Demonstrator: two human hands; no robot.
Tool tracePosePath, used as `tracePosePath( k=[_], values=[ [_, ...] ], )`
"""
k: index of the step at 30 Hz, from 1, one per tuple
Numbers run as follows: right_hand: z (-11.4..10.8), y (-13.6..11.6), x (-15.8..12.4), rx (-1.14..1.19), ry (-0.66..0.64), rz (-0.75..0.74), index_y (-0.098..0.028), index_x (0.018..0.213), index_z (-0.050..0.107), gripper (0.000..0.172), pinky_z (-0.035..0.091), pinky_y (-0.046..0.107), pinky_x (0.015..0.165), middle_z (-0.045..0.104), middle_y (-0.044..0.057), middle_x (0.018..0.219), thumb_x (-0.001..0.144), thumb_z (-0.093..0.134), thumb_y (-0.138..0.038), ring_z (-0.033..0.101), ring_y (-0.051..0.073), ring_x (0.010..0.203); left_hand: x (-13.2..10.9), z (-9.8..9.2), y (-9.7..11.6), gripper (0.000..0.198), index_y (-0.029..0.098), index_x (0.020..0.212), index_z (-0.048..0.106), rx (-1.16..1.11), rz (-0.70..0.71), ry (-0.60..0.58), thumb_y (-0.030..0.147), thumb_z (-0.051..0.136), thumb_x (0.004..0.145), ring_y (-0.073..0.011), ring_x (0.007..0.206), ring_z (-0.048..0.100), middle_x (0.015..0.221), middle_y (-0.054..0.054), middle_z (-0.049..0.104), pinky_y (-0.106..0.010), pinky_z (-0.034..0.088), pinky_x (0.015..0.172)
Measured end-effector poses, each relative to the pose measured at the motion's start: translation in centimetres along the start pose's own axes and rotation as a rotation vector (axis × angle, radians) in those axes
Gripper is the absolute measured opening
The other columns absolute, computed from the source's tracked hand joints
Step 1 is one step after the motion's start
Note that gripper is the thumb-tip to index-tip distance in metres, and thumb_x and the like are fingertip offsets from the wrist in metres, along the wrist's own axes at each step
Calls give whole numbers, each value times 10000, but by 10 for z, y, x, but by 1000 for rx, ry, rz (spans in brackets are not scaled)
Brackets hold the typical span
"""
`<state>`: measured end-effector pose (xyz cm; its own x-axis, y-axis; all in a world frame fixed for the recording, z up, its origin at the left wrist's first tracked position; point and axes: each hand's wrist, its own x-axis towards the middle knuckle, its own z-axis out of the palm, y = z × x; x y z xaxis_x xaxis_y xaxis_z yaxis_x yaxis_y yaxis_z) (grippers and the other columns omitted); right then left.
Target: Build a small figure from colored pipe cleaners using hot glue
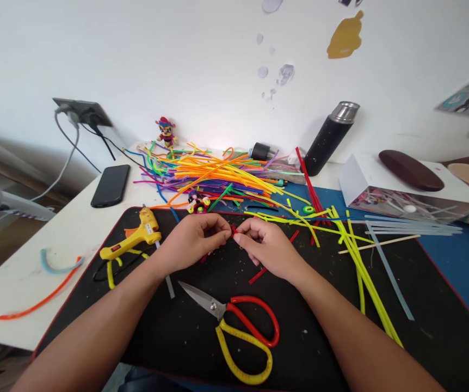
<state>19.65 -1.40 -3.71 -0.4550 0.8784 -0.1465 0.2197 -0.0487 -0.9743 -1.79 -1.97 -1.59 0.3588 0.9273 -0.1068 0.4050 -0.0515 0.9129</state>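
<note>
My left hand [192, 240] and my right hand [270, 246] meet over the black mat, thumbs and forefingers pinched. Between their fingertips is a short red pipe cleaner [233, 230], mostly covered by the fingers. Just behind my left hand stands a small colourful pipe-cleaner figure [198, 202]. A loose red pipe cleaner [258, 275] lies under my right hand, partly hidden by it. Scissors [214, 307] with one red and one yellow handle lie nearer to me. Left of my left hand rests a yellow glue gun [136, 235], a clear glue stick [170, 286] beside my wrist.
A heap of coloured pipe cleaners [218, 169] spreads along the wall. Yellow pipe cleaners [367, 277] and clear glue sticks [393, 277] lie right. A black flask [328, 141] leans on the wall by a white box [365, 169]. A phone [111, 185] sits left.
</note>
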Motion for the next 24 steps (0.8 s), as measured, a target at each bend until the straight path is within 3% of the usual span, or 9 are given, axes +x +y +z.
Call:
tracePosePath(
  k=[5,15,24],
  values=[
    [-3,-7,-1,23,-15,15,-200,958,636,223,379,221,460,580,-66,605,969,625,-422,502,97,447,0,-1,1,254,169,898,728,46,0,-4,411,656,930,-119,606,521,703,24,647,-233,400,576],
    [1,-2,0,-146,78,13,-216,839,601,167,334,236,449,503,-85,544,969,579,-318,475,101,412,-1,5,3,199,187,883,749,264,127,32,335,625,931,-131,657,568,756,7,697,-238,417,623],
    [-2,-7,0,-66,33,55,-200,967,654,195,394,235,479,585,-55,603,993,575,-376,504,106,450,3,2,-1,299,180,874,722,25,-86,12,470,652,903,-145,605,590,737,-3,704,-246,454,576]
  ],
)
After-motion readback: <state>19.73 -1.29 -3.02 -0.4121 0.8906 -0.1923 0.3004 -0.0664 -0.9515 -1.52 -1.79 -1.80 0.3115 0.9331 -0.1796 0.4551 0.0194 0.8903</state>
